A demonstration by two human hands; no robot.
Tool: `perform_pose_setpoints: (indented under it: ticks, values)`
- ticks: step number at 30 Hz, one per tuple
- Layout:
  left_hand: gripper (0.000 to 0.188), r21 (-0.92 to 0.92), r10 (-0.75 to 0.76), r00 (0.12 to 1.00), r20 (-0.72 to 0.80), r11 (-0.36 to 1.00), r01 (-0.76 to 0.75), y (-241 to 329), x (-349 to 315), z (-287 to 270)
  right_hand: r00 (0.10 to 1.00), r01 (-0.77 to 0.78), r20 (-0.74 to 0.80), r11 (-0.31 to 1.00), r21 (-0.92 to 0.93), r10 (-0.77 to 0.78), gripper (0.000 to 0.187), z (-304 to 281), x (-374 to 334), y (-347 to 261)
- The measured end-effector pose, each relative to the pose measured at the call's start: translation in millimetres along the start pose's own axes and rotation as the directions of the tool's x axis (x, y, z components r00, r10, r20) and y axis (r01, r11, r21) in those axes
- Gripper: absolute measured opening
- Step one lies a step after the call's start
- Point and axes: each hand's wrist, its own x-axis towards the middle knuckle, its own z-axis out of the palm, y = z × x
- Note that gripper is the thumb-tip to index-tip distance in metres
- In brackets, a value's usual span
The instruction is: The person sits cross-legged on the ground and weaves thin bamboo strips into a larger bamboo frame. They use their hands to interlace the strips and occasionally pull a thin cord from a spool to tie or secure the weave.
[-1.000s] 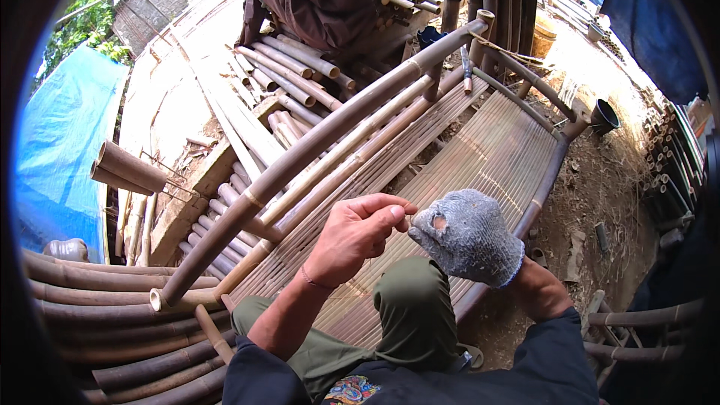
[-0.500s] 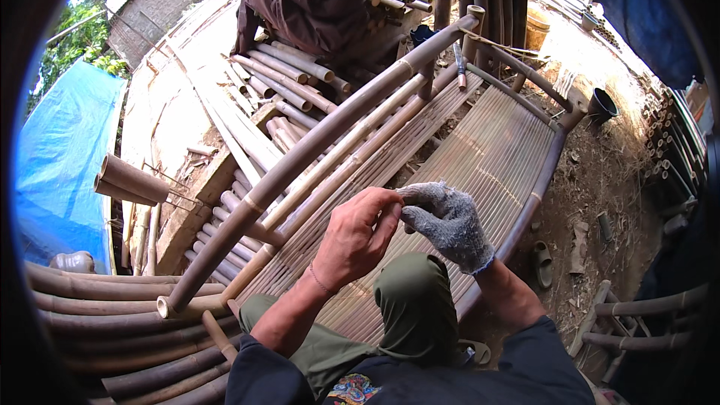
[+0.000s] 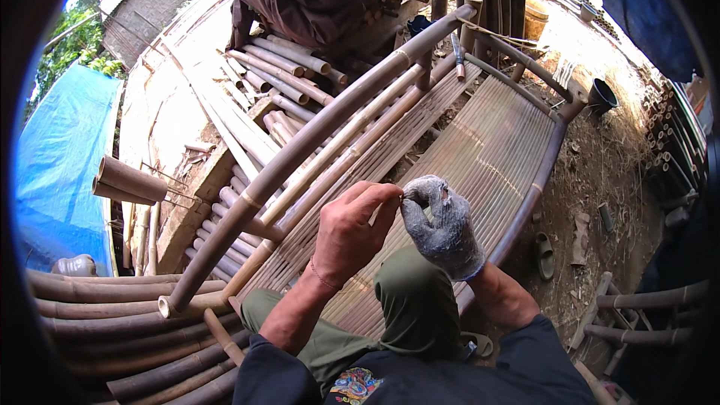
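My bare left hand (image 3: 355, 226) is closed, thumb and forefinger pinched together. Against its fingertips my right hand (image 3: 442, 221), in a grey knitted glove, makes a pinch too. Whatever lies between the fingertips is too small to make out. Both hands are above a long bamboo bench (image 3: 491, 146), whose slatted seat stretches away to the upper right. My knee in green trousers (image 3: 416, 296) rises just below them. A knife (image 3: 458, 58) lies on the slats at the bench's far end.
Cut bamboo poles (image 3: 277, 67) are stacked beyond the bench's rail (image 3: 300, 157), partly under a brown cloth (image 3: 300, 4). A blue tarp (image 3: 64, 157) hangs at the left. Right of the bench are a black bucket (image 3: 602, 96) and a sandal (image 3: 544, 255).
My gloved right hand has turned and its fingers have curled in more. The left hand has shifted slightly, still pinched against it.
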Motion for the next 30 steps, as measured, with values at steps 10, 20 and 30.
perform_pose_setpoints:
  ticks: [10,20,30]
  values:
    - [0.02,-0.653,-0.457,0.796,0.396,0.47,0.594,-1,-2,-13,0.979,0.199,-0.034,0.979,-0.047,-0.201,0.036,-15,0,-5]
    - [0.02,-0.459,-0.404,0.88,0.252,0.75,0.476,-4,-3,-4,0.93,0.34,-0.048,0.903,-0.262,-0.364,0.018,-15,3,5]
    - [0.018,-0.603,-0.433,0.761,0.482,0.466,0.647,0,-2,-17,0.862,0.505,0.164,0.843,-0.184,-0.48,0.023,-34,10,-6]
